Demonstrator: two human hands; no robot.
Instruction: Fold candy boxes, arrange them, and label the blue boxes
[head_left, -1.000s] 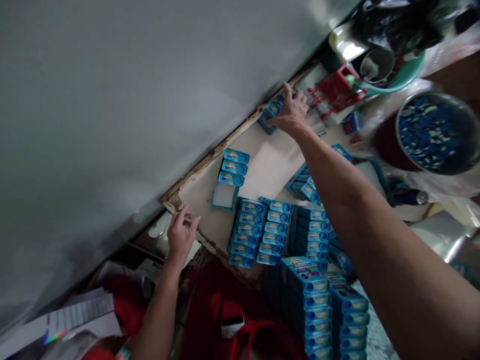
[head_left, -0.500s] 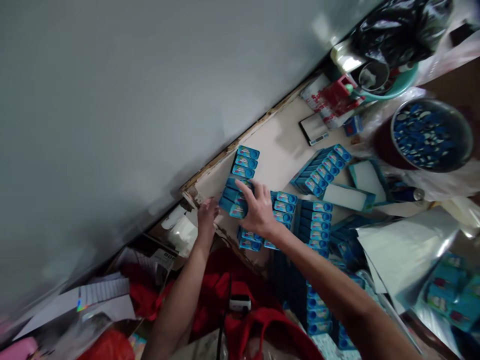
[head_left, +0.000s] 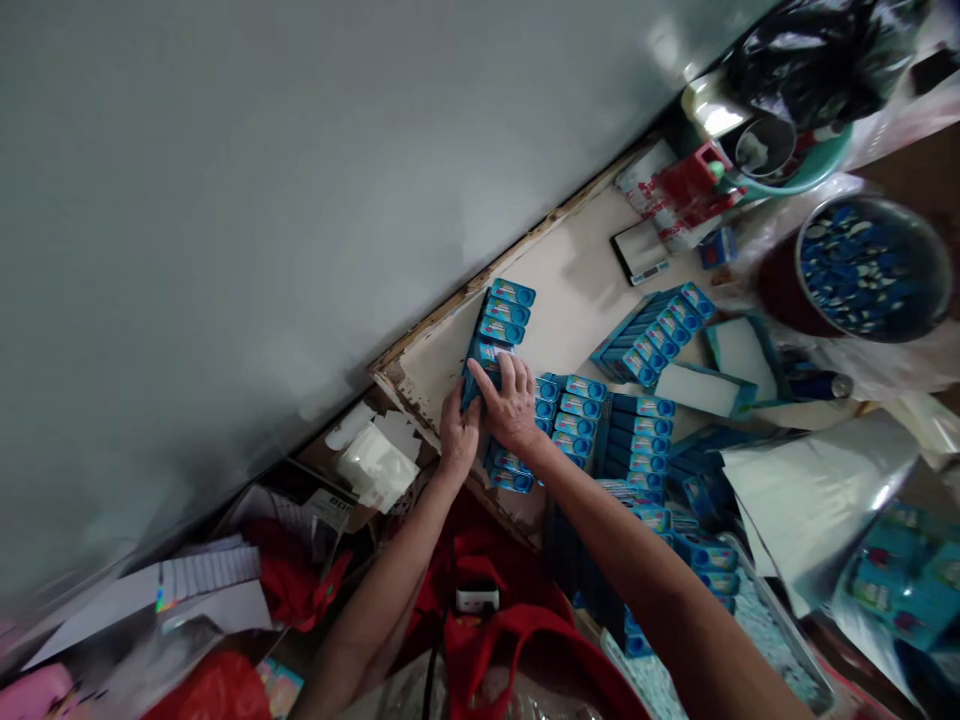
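Between the hands, in the head view, blue packs [head_left: 491,353] sit clasped: left hand [head_left: 459,430] curled against their side, right hand [head_left: 511,408] half open, thumb and fingers spread over them. Just beyond the right hand, three more packs [head_left: 504,311] line up, glossy blue with round marks, their print too small to read. One second earlier, the hands were far apart.

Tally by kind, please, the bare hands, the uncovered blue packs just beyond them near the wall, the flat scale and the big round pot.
Left hand, right hand: 2
Uncovered blue packs: 3
Flat scale: 1
Big round pot: 1
Total: 7
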